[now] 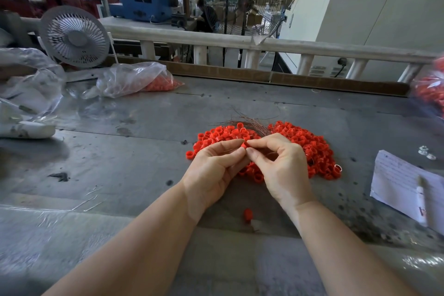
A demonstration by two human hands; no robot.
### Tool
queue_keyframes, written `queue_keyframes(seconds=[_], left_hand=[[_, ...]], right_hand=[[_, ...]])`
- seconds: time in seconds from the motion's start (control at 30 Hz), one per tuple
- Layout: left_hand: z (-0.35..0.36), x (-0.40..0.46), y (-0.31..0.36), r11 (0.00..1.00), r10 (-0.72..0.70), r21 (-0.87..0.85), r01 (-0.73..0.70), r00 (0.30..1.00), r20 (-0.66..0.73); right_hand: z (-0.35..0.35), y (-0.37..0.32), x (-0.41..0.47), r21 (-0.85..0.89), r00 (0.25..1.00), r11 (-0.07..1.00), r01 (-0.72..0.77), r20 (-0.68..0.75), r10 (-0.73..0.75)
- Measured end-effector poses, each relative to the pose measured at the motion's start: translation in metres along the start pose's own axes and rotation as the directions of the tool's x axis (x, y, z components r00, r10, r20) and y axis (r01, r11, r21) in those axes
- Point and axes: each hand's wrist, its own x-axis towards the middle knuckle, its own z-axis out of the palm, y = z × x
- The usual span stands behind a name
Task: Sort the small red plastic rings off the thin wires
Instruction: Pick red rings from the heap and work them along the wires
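Two hands: our left hand (212, 170) and right hand (280, 166) meet over the near edge of the pile, fingertips together, both pinching one red ring (244, 145) between thumbs and forefingers.
Grip: we hold it with both hands, we judge, so one can steady the wire while the other draws the ring along it (the wire itself is too thin to make out between the fingers).
Red rings (300, 139): heaped on the bench (144, 127) straight ahead, in two lobes that join beneath the hands, close enough that we need not stretch.
Thin wires (249, 124): a brownish bundle lies at the far side of the heap, between the lobes, fanning away from us; likely the spent ones, pushed clear of the work.
Stray ring (248, 214): one red ring sits alone on the bench between our wrists, apart from the heap.
Plastic bag (134, 79): far left, lying open with orange-red pieces inside; whether these are sorted rings we cannot tell.
Paper (406, 182): a handwritten sheet at the right with a pen (421, 196) on it, well apart from the rings.
Progress: much of the heap remains, so we judge the task far from finished.
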Motion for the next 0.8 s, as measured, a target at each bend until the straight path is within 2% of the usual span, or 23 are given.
queue_keyframes(seconds=[0.17,0.37,0.5,0.8], left_hand=[[-0.0001,-0.0002,0.0010,0.996,0.007,-0.087,-0.004,0.999,0.032],[0.0004,-0.0008,0.0018,0.994,-0.002,-0.110,0.006,0.999,0.034],[0.0002,-0.0013,0.0021,0.996,-0.016,-0.085,0.019,0.999,0.034],[0.0001,-0.0024,0.0035,1.000,-0.012,0.003,0.012,0.998,0.054]], right_hand=[[-0.0014,-0.0016,0.0009,0.108,0.997,0.991,-0.079,0.009,0.079],[-0.0024,-0.0011,0.0000,0.050,0.998,0.997,-0.055,0.009,0.054],[-0.0040,0.0004,0.0004,0.022,1.000,0.999,-0.029,0.000,0.029],[-0.0057,0.0003,0.0004,0.109,0.998,0.992,-0.059,0.029,0.056]])
